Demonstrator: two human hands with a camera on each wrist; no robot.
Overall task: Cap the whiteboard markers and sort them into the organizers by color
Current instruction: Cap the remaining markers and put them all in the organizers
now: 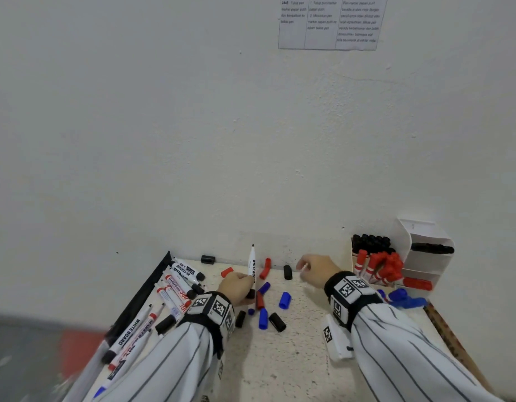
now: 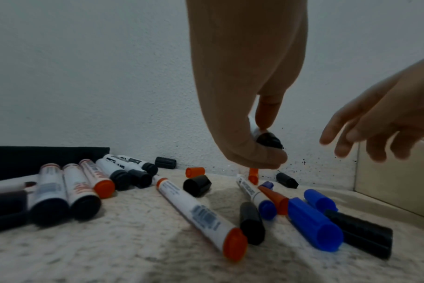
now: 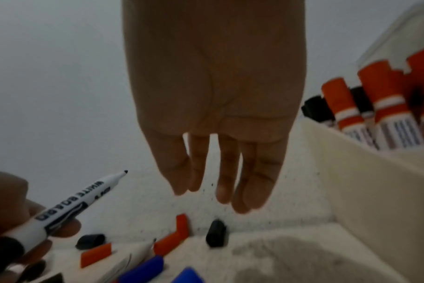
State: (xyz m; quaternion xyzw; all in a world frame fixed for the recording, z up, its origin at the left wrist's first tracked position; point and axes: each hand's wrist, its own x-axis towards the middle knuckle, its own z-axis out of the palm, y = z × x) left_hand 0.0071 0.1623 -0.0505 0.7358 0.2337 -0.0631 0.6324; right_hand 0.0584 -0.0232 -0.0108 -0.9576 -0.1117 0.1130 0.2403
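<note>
My left hand grips an uncapped black whiteboard marker upright by its lower end, tip up; the same marker shows at the left of the right wrist view. My right hand hovers open, fingers straight, above a loose black cap near the wall. Loose red, blue and black caps lie scattered between my hands. A pile of markers lies at the left. White organizers at the right hold black, red and blue markers.
A black tray edge borders the marker pile at the left. The wall stands close behind the table. A white tag lies under my right wrist. A wooden strip runs along the table's right edge.
</note>
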